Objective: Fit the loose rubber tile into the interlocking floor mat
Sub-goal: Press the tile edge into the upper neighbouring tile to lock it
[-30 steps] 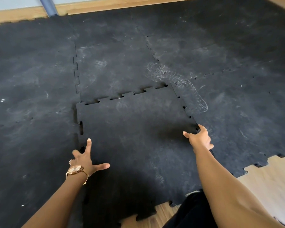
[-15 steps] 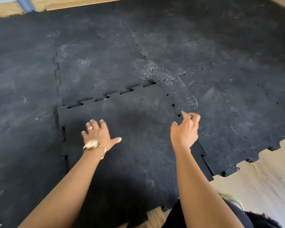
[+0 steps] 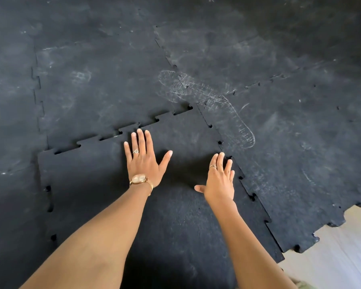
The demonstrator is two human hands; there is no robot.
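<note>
The loose black rubber tile [image 3: 88,184] lies in the gap of the black interlocking floor mat [image 3: 290,142]. Its toothed far edge sits raised against the neighbouring tile, with dark slits showing along that seam. My left hand [image 3: 144,159], with a watch and a ring, lies flat with fingers spread on the tile close to its far edge. My right hand [image 3: 220,180] is open with fingers spread, over the tile's right side next to the toothed right seam. Neither hand holds anything.
Dusty mat tiles stretch all around, with a white shoe print [image 3: 213,103] just beyond the tile's far right corner. Pale wooden floor [image 3: 342,247] shows past the mat's jagged edge at the lower right.
Both hands have moved forward from the tile's side edges onto its top. The left hand went from the left edge to the far edge; the right hand opened flat by the right seam.
</note>
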